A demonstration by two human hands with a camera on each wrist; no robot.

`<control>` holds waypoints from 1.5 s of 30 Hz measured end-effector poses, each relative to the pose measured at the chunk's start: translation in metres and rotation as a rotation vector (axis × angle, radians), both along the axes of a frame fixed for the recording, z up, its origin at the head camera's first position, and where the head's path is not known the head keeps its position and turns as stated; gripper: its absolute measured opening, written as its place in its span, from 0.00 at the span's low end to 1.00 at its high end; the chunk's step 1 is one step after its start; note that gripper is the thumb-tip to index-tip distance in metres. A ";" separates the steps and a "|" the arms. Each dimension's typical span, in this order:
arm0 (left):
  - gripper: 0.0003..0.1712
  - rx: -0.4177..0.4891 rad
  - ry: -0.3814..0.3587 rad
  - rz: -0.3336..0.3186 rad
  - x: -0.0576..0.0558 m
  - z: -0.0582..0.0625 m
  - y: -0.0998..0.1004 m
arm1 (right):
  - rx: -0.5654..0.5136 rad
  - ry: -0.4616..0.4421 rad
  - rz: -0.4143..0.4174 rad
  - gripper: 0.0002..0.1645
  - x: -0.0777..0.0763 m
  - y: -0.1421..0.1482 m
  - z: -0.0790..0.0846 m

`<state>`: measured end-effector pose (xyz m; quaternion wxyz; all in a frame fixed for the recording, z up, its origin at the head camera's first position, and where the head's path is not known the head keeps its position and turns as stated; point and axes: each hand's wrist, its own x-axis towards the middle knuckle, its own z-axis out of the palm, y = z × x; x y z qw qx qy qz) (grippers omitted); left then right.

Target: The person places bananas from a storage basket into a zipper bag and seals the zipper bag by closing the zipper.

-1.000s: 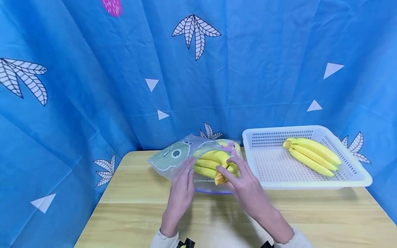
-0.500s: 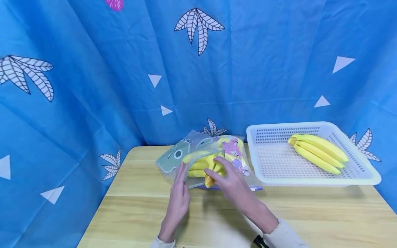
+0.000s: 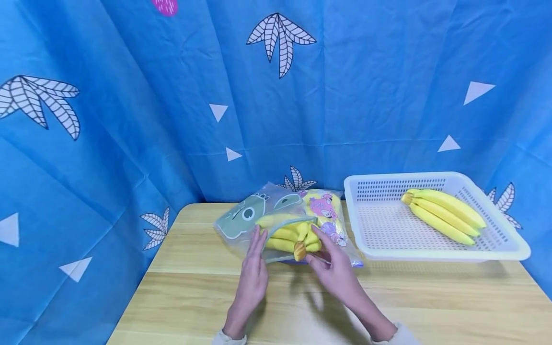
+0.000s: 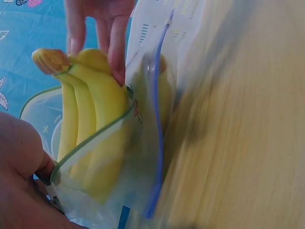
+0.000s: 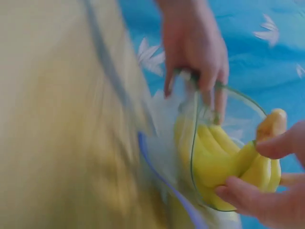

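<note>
A bunch of bananas (image 3: 284, 234) lies partly inside a clear zip bag (image 3: 235, 220) with a green frog-like print. Its brown stem end (image 4: 51, 61) sticks out of the bag's mouth. My left hand (image 3: 252, 278) pinches the green-edged rim at the left side of the opening, as the right wrist view also shows. At the stem end my right hand (image 3: 338, 275) holds the bunch, thumb near the stem and fingers (image 4: 117, 47) on the outer banana. The lower bananas show through the plastic.
Just right, touching or under the first bag, lies another zip bag (image 3: 323, 203) with pink and purple prints, a blue zip and something yellow inside. A white perforated basket (image 3: 375, 230) holds another banana bunch (image 3: 446, 215). A blue curtain (image 3: 366, 86) hangs behind the wooden table (image 3: 181, 287).
The banana bunch has shifted left and further into the frog-print bag, whose rim now lies over more of it. My right hand has moved with it, uncovering more of the pink-print bag.
</note>
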<state>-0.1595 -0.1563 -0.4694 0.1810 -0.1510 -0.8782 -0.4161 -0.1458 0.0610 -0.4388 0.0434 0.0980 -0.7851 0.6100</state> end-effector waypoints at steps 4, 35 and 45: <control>0.40 -0.011 -0.024 0.008 0.001 0.000 0.001 | -0.413 -0.272 0.012 0.47 0.001 -0.001 0.000; 0.51 -0.081 0.045 0.021 0.011 -0.008 -0.026 | -0.084 -0.246 -0.063 0.24 -0.051 -0.060 0.010; 0.50 -0.095 0.055 0.028 0.010 -0.010 -0.029 | -0.526 -0.387 -0.032 0.15 -0.084 -0.086 0.001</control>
